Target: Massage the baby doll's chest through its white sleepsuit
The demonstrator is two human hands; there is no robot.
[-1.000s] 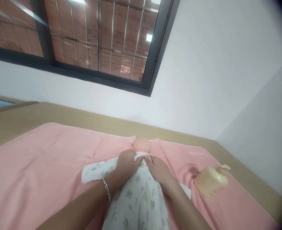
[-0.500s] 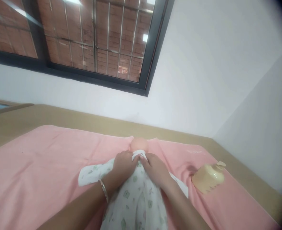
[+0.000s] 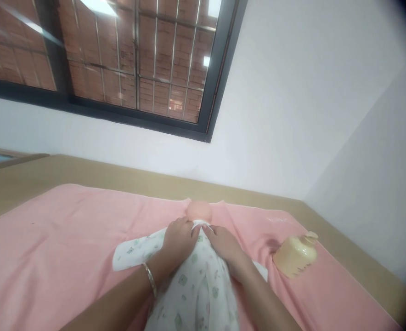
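A doll lies on a pink blanket point(image 3: 68, 239); its round, skin-toned head point(image 3: 199, 211) shows above the collar. White baby clothing point(image 3: 203, 280) with small green prints covers the body, its sleeves spread to both sides. My left hand point(image 3: 180, 239), with a bangle on the wrist, is closed on the left side of the neckline. On the other side of the neckline, my right hand point(image 3: 223, 243) pinches the fabric, thumb towards the left thumb. The doll's face and arms cannot be made out.
A yellowish bottle-like container point(image 3: 295, 256) with dark markings lies tilted on the blanket at the right. The tan surface point(image 3: 137, 177) runs under the blanket up to a white wall point(image 3: 275, 115). A dark-framed window point(image 3: 137, 59) with bars is above.
The view has shifted slightly, so the window sits a little lower. Both hands stay at the neckline, whose edge looks a bit flatter and wider between the thumbs.
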